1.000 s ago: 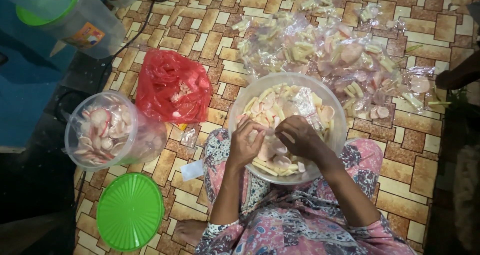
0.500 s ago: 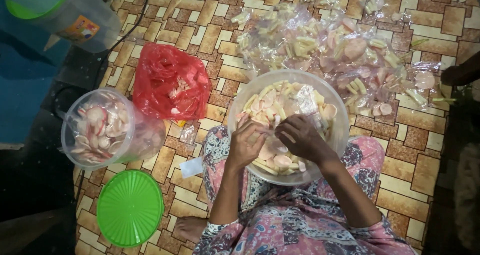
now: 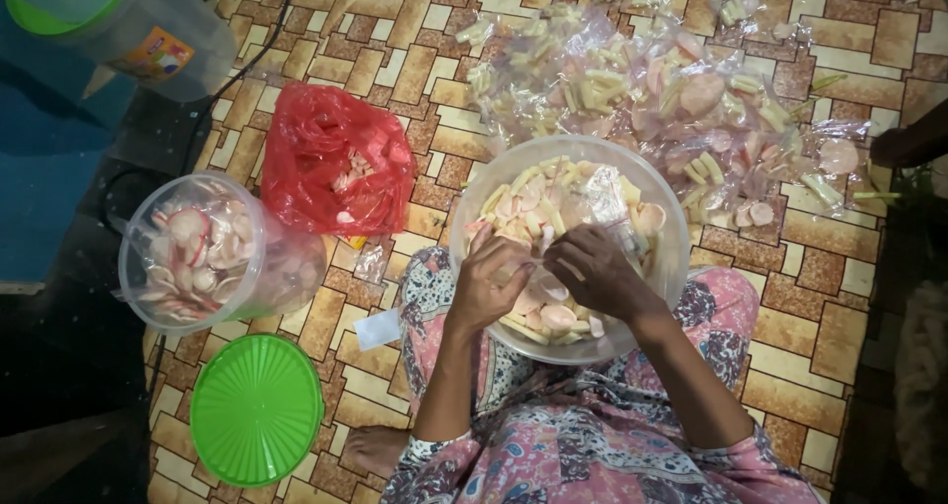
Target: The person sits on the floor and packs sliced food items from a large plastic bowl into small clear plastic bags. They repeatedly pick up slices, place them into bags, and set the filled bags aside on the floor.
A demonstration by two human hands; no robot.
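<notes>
Item: our left hand [image 3: 491, 282] and right hand [image 3: 592, 267] pinch a small clear bag [image 3: 604, 203] over the half-full bowl [image 3: 671, 257]; beyond the bowl, many filled packets [image 3: 642, 79] lie done.

glossy clear plastic bowl [image 3: 671, 257], crinkled red plastic bag [image 3: 336, 163]

Both hands [image 3: 548, 272] have drawn together over the bowl [image 3: 671, 257].

Clear snack packets [image 3: 681, 99] heaped; red bag [image 3: 336, 168]; orange-blue jar label [image 3: 153, 55].
</notes>
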